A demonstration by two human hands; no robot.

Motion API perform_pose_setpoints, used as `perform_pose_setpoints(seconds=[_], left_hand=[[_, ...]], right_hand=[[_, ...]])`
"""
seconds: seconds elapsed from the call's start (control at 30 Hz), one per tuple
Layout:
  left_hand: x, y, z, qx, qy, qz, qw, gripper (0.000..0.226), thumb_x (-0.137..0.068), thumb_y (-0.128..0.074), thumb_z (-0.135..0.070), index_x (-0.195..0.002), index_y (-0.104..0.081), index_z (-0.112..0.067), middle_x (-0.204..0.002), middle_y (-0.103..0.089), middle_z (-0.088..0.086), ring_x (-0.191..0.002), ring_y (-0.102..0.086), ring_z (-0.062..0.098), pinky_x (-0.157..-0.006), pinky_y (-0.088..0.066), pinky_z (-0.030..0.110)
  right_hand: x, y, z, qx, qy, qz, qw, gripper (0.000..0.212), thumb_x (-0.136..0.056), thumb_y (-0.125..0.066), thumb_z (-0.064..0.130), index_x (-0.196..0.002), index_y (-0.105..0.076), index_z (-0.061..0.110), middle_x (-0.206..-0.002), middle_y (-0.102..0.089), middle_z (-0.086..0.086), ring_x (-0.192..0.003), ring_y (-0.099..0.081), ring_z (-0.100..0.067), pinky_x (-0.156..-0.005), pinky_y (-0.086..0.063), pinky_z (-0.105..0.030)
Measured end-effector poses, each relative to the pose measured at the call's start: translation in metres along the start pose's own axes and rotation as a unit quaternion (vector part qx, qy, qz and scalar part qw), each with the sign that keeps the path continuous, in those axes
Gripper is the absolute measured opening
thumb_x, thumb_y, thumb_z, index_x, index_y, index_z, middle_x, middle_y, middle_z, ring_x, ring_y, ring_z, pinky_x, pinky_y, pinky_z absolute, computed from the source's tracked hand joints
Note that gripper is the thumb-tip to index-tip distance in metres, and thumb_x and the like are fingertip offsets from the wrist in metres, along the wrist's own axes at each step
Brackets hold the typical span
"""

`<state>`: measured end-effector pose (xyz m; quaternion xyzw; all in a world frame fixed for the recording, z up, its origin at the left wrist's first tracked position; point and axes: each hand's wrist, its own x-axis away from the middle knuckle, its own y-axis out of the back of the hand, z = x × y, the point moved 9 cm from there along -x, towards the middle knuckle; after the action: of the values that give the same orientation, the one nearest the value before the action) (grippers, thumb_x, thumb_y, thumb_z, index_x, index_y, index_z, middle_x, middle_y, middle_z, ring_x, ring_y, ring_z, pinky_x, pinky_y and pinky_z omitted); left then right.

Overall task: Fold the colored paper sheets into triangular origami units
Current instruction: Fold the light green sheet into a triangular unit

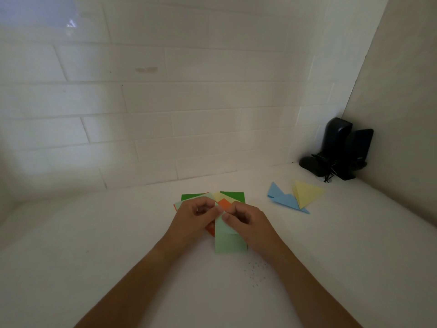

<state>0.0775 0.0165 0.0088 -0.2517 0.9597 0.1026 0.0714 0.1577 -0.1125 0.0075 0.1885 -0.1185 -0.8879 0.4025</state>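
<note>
Overhead, the white tiled wall (165, 102) closes the far edge of the white counter (94, 245), and a plain side wall (406, 114) closes its right edge; the two meet in a corner where dark speakers (340, 150) stand. Bare counter spreads wide to the left of my hands and toward me, between and outside my forearms. To the right, well apart from my hands, lie the folded units: a blue unit (286, 200) with a yellow unit (307, 192) overlapping its right part. Near the middle of the counter lies the stack of colored sheets (233, 194), dark green at the far side with orange and pale yellow showing between my hands. On top of the stack lies the light green sheet (229, 242), its near edge flat and its upper part lifted into a fold. My left hand (194, 216) and my right hand (248, 221) meet over it, fingers curled, both pinching the fold at its upper edge; my right thumb lies on the paper. A scatter of tiny dark specks (254, 273) marks the counter just toward me from the sheet.
</note>
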Motion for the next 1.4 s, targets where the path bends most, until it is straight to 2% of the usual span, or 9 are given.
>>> perform_pose_setpoints(seconds=[0.13,0.27,0.43,0.57,0.73,0.93,1.13,1.27,1.4], left_hand=[[-0.001,0.000,0.000,-0.004,-0.016,0.012,1.000,0.015,-0.097,-0.070,-0.013,-0.091,-0.073,0.000,-0.087,-0.071,0.026,-0.071,-0.067,0.028,-0.076,-0.059,0.052],[-0.001,-0.002,0.001,0.004,-0.015,0.023,1.000,0.016,-0.096,-0.073,-0.016,-0.090,-0.073,-0.001,-0.088,-0.070,0.026,-0.073,-0.067,0.026,-0.074,-0.055,0.043],[0.000,-0.004,0.000,0.037,0.003,0.026,0.999,0.017,-0.095,-0.070,-0.007,-0.082,-0.070,0.004,-0.078,-0.070,0.025,-0.068,-0.068,0.027,-0.067,-0.059,0.037],[0.000,-0.002,0.001,0.032,0.009,0.007,0.999,0.018,-0.095,-0.069,-0.005,-0.079,-0.068,0.004,-0.072,-0.069,0.021,-0.064,-0.066,0.025,-0.063,-0.056,0.034],[-0.005,0.009,0.007,0.047,0.014,-0.034,0.998,0.021,-0.095,-0.069,-0.006,-0.076,-0.069,0.003,-0.069,-0.068,0.013,-0.063,-0.066,0.027,-0.066,-0.055,0.038],[-0.003,0.007,0.009,0.019,0.015,-0.041,0.999,0.035,-0.103,-0.061,-0.021,-0.082,-0.068,0.004,-0.074,-0.069,0.016,-0.067,-0.066,0.024,-0.069,-0.055,0.041],[-0.004,0.005,0.005,0.026,0.008,-0.039,0.999,0.036,-0.105,-0.058,-0.021,-0.084,-0.067,0.008,-0.080,-0.068,0.026,-0.067,-0.066,0.026,-0.069,-0.056,0.043],[-0.001,-0.001,0.004,0.003,0.010,-0.009,1.000,0.042,-0.101,-0.064,-0.031,-0.082,-0.065,0.006,-0.076,-0.070,0.018,-0.066,-0.068,0.023,-0.068,-0.055,0.033],[-0.002,0.000,0.004,-0.028,-0.008,-0.016,0.999,0.043,-0.098,-0.069,-0.025,-0.071,-0.056,0.006,-0.062,-0.060,0.001,-0.058,-0.061,0.012,-0.061,-0.047,0.020]], right_hand=[[-0.001,0.000,0.002,0.001,0.002,-0.005,1.000,0.022,-0.100,-0.065,0.021,-0.078,-0.063,0.019,-0.067,-0.055,0.011,-0.063,-0.047,-0.005,-0.060,-0.035,-0.018],[0.001,0.001,0.007,-0.029,0.006,-0.013,0.999,0.022,-0.101,-0.064,0.024,-0.079,-0.066,0.022,-0.069,-0.060,0.013,-0.065,-0.052,-0.004,-0.061,-0.039,-0.014],[0.001,0.001,0.010,0.006,0.028,-0.008,1.000,0.021,-0.102,-0.063,0.018,-0.081,-0.064,0.017,-0.068,-0.056,0.014,-0.064,-0.048,-0.004,-0.061,-0.037,-0.016],[0.000,0.000,0.012,0.008,0.031,-0.011,0.999,0.026,-0.101,-0.063,0.017,-0.077,-0.062,0.027,-0.068,-0.055,0.016,-0.064,-0.047,-0.003,-0.061,-0.036,-0.015],[-0.001,0.001,0.006,0.014,0.017,-0.016,1.000,0.023,-0.100,-0.064,0.018,-0.078,-0.059,0.016,-0.066,-0.052,0.015,-0.063,-0.044,-0.003,-0.059,-0.033,-0.016],[-0.001,0.003,0.004,0.023,0.021,-0.021,0.999,0.021,-0.100,-0.064,0.020,-0.081,-0.060,0.013,-0.068,-0.054,0.013,-0.065,-0.046,-0.004,-0.060,-0.035,-0.017],[0.000,0.002,0.005,0.021,0.025,-0.016,0.999,0.022,-0.101,-0.063,0.020,-0.081,-0.060,0.013,-0.071,-0.056,0.002,-0.067,-0.048,-0.007,-0.061,-0.036,-0.020],[0.000,0.003,0.005,0.019,0.030,-0.025,0.999,0.021,-0.101,-0.064,0.019,-0.080,-0.061,0.017,-0.068,-0.054,0.006,-0.065,-0.045,-0.006,-0.061,-0.035,-0.020],[-0.001,0.003,0.003,0.009,0.031,-0.023,0.999,0.020,-0.101,-0.064,0.021,-0.081,-0.063,0.019,-0.074,-0.059,0.001,-0.069,-0.049,-0.009,-0.063,-0.039,-0.025]])
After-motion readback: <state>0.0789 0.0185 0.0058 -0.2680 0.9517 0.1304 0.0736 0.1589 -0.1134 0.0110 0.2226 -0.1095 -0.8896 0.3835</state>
